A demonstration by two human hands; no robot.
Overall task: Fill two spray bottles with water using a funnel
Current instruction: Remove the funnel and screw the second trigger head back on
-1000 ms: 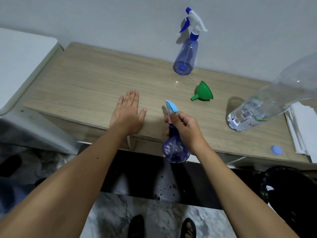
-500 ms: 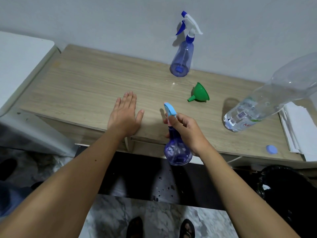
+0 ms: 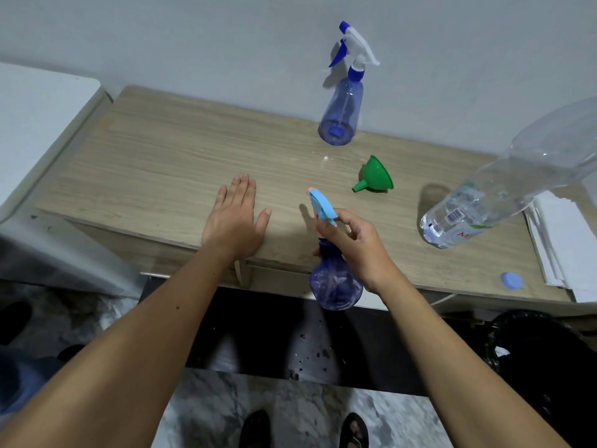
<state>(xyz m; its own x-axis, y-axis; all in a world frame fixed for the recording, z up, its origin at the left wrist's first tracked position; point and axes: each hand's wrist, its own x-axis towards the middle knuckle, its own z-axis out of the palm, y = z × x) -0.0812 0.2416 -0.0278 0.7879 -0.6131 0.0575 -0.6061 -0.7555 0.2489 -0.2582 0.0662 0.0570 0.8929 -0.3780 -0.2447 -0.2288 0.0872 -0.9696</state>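
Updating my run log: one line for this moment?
left hand: flat on table | right hand: holds round sprayer | funnel: lying unused

Left hand [image 3: 233, 221] flat, right hand [image 3: 352, 245] curled, gripping

Wood-grain tabletop [image 3: 168, 163] against pale wall. Stack of white papers [image 3: 563, 240] at right edge. White appliance [image 3: 35, 124] at left. Black bin [image 3: 546, 360] below right. Marble-pattern floor [image 3: 297, 415].
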